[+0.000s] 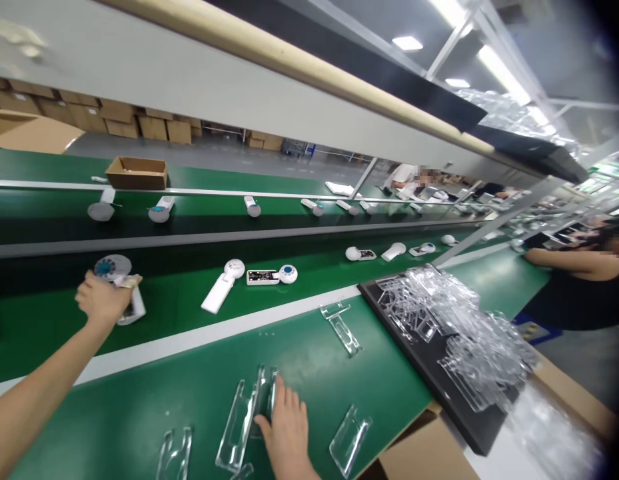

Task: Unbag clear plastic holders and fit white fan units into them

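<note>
Our left hand (105, 298) grips a white handheld fan unit (120, 288) on the belt; right hand (285, 427), fingers spread open, rests on clear plastic stands (249, 417) on the green worktop (309, 363).

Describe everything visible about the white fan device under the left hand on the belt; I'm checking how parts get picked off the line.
The white handheld fan-like device with a round head and blue centre lies flat on the dark green conveyor belt, head pointing away from the person, handle toward them. It looks like plastic. The round head shows a blue disc ringed by small pale marks. The left hand covers the handle from above, fingers curled around it, so the middle is hidden; only the lower white end shows beneath the hand.
</note>
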Available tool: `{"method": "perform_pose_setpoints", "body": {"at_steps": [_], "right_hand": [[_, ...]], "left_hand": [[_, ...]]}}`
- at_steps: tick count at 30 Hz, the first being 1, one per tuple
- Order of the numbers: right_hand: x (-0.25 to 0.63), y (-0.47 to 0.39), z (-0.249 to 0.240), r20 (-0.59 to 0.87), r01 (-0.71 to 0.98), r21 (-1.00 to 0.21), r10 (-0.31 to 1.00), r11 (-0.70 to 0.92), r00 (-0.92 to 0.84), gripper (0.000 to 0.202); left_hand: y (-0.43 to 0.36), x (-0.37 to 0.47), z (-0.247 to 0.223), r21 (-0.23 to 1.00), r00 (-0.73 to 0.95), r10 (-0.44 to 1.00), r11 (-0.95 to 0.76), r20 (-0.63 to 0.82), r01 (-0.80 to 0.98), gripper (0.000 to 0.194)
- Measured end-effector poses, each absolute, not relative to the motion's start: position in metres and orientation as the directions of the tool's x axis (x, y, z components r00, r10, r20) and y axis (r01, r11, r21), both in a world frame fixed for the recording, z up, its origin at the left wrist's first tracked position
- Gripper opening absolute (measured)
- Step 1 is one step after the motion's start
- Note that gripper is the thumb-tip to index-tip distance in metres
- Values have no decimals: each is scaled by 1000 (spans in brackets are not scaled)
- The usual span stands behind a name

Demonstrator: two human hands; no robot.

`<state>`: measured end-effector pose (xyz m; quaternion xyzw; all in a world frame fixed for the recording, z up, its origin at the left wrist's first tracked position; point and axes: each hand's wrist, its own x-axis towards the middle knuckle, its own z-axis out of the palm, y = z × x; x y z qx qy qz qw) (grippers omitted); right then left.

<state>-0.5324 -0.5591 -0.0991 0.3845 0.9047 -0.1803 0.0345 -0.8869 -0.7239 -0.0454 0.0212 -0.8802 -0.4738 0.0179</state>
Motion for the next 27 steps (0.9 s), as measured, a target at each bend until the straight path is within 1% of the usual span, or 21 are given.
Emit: {"method": "perform_pose_setpoints", "body": {"at_steps": [1, 2, 3, 5, 7, 8, 10, 12, 14, 15, 17, 19, 20, 21, 22, 23, 24, 25, 27], "right_hand": [[-534, -560, -109, -176, 670, -332, 655, 663, -735, 65], [-538, -560, -117, -155, 634, -379, 629, 674, -762, 69], [-544, -558, -122, -143, 605, -429, 611, 671, -778, 71], [-556, -549, -125, -136, 563, -513, 586, 648, -799, 68], [-564, -533, -121, -119, 519, -578, 565, 629, -817, 58], [-566, -523, -118, -103, 496, -612, 560, 616, -822, 53], [-567, -502, -108, -61, 423, -708, 548, 565, -834, 46], [-565, -481, -97, -45, 331, -825, 531, 458, -846, 45], [-564, -461, -85, -123, 299, -911, 504, 286, -855, 47], [-566, -453, -79, -184, 315, -926, 480, 207, -858, 48], [-572, -439, -65, -284, 367, -921, 424, 128, -860, 49], [-582, -432, -51, -306, 380, -912, 360, 155, -882, 50], [-588, -431, -44, -291, 366, -911, 331, 189, -897, 50], [-594, -432, -36, -268, 344, -911, 307, 228, -913, 51], [-600, -435, -30, -234, 312, -910, 286, 271, -929, 51], [-605, -439, -23, -188, 272, -907, 269, 322, -945, 53], [-608, -444, -18, -134, 229, -897, 260, 379, -956, 54], [-611, -449, -13, -80, 189, -880, 257, 435, -963, 55], [-611, -461, -6, 1, 149, -839, 274, 524, -962, 57]], "left_hand": [[-712, -889, -42, 786, -997, -60, 618, 52, 4, 93], [-696, -890, -41, 741, -997, -33, 670, 70, 30, 94], [-677, -889, -41, 709, -997, 28, 702, 66, 67, 92], [-630, -884, -49, 686, -982, 190, 714, 1, 139, 88], [-584, -877, -62, 669, -958, 273, 728, -84, 149, 89], [-565, -874, -69, 660, -952, 281, 740, -124, 133, 88], [-538, -869, -80, 640, -951, 251, 764, -179, 82, 82], [-529, -867, -84, 637, -960, 194, 771, -200, 24, 72], [-534, -867, -78, 671, -965, 164, 741, -203, -15, 63], [-540, -867, -71, 705, -966, 166, 709, -199, -24, 60], [-555, -860, -54, 791, -966, 185, 611, -181, -31, 58], [-567, -844, -35, 874, -966, 210, 484, -153, -33, 55], [-570, -832, -25, 928, -962, 229, 368, -151, -58, 54], [-572, -817, -16, 971, -953, 253, 211, -164, -111, 52], [-571, -801, -9, 983, -942, 280, 25, -183, -183, 50], [-569, -785, -3, 951, -930, 308, -167, -200, -259, 49], [-565, -770, 2, 884, -917, 335, -331, -217, -330, 48], [-561, -756, 6, 810, -905, 356, -445, -233, -383, 49], [-554, -734, 12, 722, -896, 370, -547, -246, -424, 52]]}}
